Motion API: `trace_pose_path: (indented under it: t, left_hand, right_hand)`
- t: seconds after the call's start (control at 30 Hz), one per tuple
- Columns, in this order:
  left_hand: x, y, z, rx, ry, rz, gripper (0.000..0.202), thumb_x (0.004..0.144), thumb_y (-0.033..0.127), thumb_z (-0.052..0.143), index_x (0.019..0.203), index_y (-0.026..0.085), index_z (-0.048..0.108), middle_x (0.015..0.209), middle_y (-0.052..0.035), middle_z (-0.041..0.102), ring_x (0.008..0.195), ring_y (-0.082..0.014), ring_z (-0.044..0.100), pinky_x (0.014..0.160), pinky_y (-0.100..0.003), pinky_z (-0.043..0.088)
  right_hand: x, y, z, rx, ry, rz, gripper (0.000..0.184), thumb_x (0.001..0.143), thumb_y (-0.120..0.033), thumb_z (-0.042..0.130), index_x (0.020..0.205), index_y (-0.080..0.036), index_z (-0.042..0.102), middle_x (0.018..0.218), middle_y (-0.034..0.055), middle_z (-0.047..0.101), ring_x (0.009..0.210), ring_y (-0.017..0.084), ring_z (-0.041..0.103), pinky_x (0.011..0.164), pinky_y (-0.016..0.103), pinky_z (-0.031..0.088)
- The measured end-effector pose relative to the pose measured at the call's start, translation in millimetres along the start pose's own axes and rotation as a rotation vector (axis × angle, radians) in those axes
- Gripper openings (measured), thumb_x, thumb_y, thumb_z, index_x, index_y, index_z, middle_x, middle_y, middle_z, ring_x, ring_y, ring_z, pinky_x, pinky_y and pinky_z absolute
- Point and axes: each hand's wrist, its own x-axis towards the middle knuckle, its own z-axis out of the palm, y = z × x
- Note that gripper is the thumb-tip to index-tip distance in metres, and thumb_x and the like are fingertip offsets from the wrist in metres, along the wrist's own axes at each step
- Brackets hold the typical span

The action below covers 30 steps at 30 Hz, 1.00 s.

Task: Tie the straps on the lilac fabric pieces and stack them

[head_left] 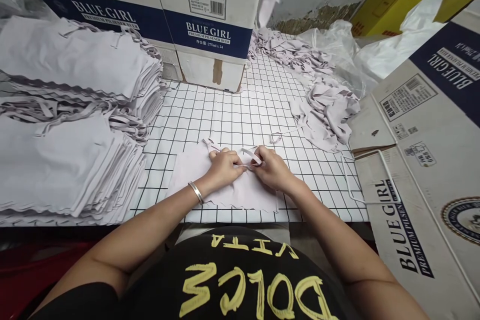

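A pale pinkish fabric piece (225, 192) with a thin strap at its upper edge lies on the checked tabletop before me. My left hand (226, 167), with a silver bangle at the wrist, pinches the fabric's upper edge near the middle. Close beside it, my right hand (272, 167) is closed on the same edge, where a narrow strap (252, 156) loops up between thumb and fingers. Both sets of fingertips nearly meet. The exact spot they grip is partly hidden by the fingers.
Tall stacks of similar fabric pieces (60, 165) stand at the left. A white-and-blue carton (210, 67) sits at the back, and another carton (412, 160) leans at the right. Fabric scraps (326, 115) and clear plastic bags (337, 50) lie along the right side.
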Motion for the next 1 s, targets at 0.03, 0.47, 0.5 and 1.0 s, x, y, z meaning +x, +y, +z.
trace_pose_path:
  t: [0.03,0.47,0.5,1.0]
  left_hand:
    - [1.0,-1.0,-1.6,0.000,0.018,-0.008,0.020,0.076,0.029,0.069,0.061,0.018,0.063,0.076,-0.0013,0.066,0.092,-0.0229,0.051,0.091,-0.042,0.020]
    - [-1.1,2.1,2.8,0.024,-0.017,0.037,0.016,0.075,0.026,0.064,0.062,0.017,0.060,0.075,0.0000,0.063,0.087,-0.0201,0.050,0.087,-0.040,0.023]
    - [-1.0,1.7,2.8,0.025,-0.016,0.036,0.016,0.076,0.026,0.064,0.063,0.017,0.060,0.074,0.0002,0.062,0.086,-0.0199,0.050,0.087,-0.040,0.023]
    - [-2.7,1.8,1.9,0.010,-0.034,0.002,0.010,0.075,0.024,0.063,0.066,0.020,0.065,0.079,0.0012,0.066,0.092,-0.0204,0.053,0.092,-0.042,0.024]
  right_hand:
    - [0.2,1.3,-2.9,-0.018,-0.004,0.015,0.020,0.074,-0.018,0.060,0.077,-0.023,0.041,0.074,0.0004,0.057,0.079,0.021,0.050,0.069,0.033,0.036]
    - [4.8,-11.0,12.5,0.512,0.098,0.083,0.033,0.072,-0.023,0.068,0.078,-0.023,0.035,0.072,-0.0045,0.053,0.068,0.014,0.049,0.063,0.027,0.038]
    - [4.5,-10.9,13.6,0.492,0.105,0.081,0.033,0.072,-0.023,0.068,0.078,-0.023,0.035,0.071,-0.0049,0.051,0.067,0.013,0.048,0.062,0.027,0.037]
    - [1.4,-10.1,15.7,0.381,0.093,0.062,0.030,0.074,-0.022,0.065,0.078,-0.023,0.035,0.072,-0.0043,0.053,0.068,0.014,0.050,0.063,0.028,0.038]
